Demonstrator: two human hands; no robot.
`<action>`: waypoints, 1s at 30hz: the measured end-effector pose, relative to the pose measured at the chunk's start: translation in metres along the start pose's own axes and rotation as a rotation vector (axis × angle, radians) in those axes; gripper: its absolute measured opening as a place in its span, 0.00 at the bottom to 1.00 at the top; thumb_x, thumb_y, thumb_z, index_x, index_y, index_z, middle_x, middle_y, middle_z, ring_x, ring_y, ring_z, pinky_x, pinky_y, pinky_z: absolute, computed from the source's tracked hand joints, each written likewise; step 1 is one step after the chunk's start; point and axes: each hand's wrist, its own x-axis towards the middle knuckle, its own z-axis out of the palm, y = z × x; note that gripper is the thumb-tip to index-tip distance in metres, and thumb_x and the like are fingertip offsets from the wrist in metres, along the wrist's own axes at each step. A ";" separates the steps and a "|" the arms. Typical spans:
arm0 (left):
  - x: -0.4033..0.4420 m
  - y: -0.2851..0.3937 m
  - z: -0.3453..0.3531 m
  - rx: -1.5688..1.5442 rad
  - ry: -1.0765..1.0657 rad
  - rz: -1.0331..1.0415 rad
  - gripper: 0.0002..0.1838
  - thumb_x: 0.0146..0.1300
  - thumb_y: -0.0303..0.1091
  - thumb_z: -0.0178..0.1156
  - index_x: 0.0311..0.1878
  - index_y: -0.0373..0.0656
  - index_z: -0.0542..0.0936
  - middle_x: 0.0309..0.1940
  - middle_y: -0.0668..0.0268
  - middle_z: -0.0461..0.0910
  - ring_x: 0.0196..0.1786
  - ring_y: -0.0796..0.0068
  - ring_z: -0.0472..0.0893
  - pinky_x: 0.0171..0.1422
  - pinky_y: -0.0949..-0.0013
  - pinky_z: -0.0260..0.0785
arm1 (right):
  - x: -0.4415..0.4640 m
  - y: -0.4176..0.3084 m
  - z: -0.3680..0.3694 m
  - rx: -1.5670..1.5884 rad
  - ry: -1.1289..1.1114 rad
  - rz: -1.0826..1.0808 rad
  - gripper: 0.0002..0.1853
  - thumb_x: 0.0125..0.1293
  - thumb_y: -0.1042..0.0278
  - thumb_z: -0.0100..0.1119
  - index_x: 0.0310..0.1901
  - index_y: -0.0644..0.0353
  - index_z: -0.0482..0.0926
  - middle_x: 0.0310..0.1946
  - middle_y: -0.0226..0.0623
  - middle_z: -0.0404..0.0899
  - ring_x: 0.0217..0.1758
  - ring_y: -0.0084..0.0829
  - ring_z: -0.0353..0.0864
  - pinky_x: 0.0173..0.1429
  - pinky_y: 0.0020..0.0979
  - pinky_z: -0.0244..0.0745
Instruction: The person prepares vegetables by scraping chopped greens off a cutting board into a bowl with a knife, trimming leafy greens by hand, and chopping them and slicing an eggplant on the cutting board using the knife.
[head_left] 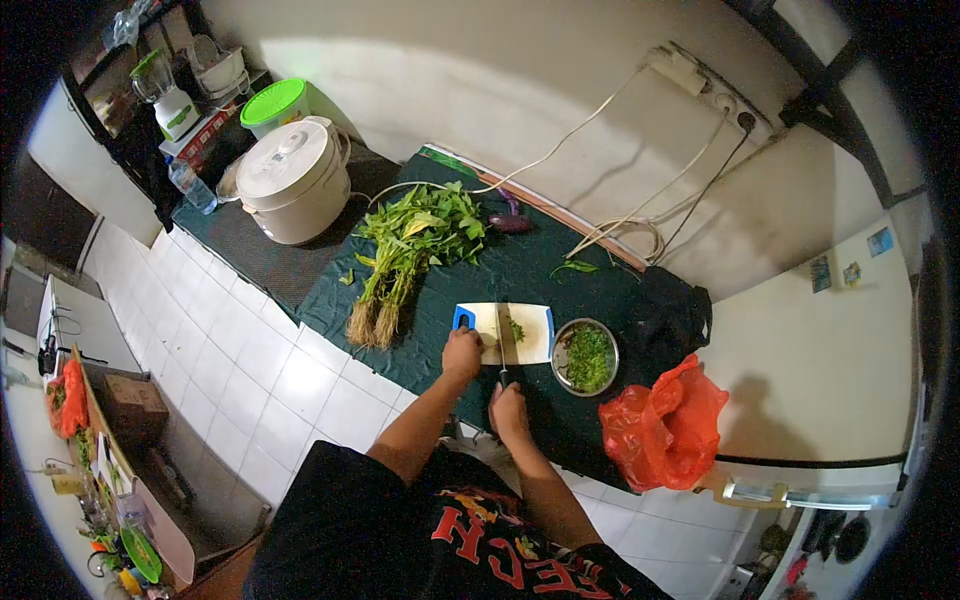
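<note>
"Looking from your head, what does your right grip (508, 405) have?"

"It is wrapped around the black handle of a knife (502, 348). The blade reaches over your white cutting board (538, 318), right next to some little chopped greens (516, 330)."

"And your left grip (462, 352)?"

"It is at the left edge of the board, with its fingers bent. I can't tell if it has hold of the board or just rests there."

"What is around the board?"

"Just beside it, on your right, is a round metal bowl (614, 352) with more cut greens inside. Farther away, on your left, a big leafy bunch (425, 230) with roots lies on the counter (500, 275), and a purple eggplant (512, 223) is near its leaves. A red plastic bag (665, 425) sits near the bowl."
</note>
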 end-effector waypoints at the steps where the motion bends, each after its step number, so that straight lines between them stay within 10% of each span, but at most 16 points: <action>1: 0.001 -0.002 0.002 0.010 -0.003 -0.003 0.10 0.56 0.36 0.67 0.37 0.41 0.84 0.42 0.56 0.80 0.51 0.52 0.78 0.55 0.53 0.74 | 0.004 -0.007 -0.004 0.012 0.030 -0.065 0.21 0.75 0.56 0.48 0.43 0.73 0.72 0.33 0.67 0.81 0.39 0.66 0.82 0.45 0.57 0.78; 12: 0.012 -0.007 -0.003 -0.070 -0.127 -0.069 0.11 0.54 0.35 0.71 0.37 0.39 0.86 0.43 0.55 0.82 0.52 0.53 0.79 0.56 0.53 0.75 | 0.018 0.023 0.048 -0.055 -0.076 0.222 0.21 0.74 0.55 0.49 0.43 0.71 0.75 0.35 0.64 0.82 0.39 0.63 0.83 0.44 0.56 0.78; 17: 0.016 -0.014 0.008 -0.079 -0.135 -0.072 0.11 0.54 0.37 0.72 0.36 0.40 0.86 0.41 0.53 0.82 0.49 0.52 0.81 0.54 0.53 0.76 | 0.013 -0.048 -0.046 0.032 -0.086 0.010 0.22 0.74 0.54 0.48 0.44 0.72 0.75 0.37 0.67 0.81 0.44 0.64 0.82 0.48 0.56 0.78; 30: 0.016 -0.001 -0.009 -0.114 -0.167 -0.110 0.09 0.53 0.33 0.69 0.34 0.38 0.87 0.39 0.50 0.83 0.45 0.50 0.83 0.53 0.53 0.76 | 0.014 -0.036 -0.026 0.031 0.006 -0.111 0.21 0.74 0.56 0.48 0.41 0.72 0.73 0.33 0.68 0.81 0.40 0.66 0.82 0.45 0.56 0.77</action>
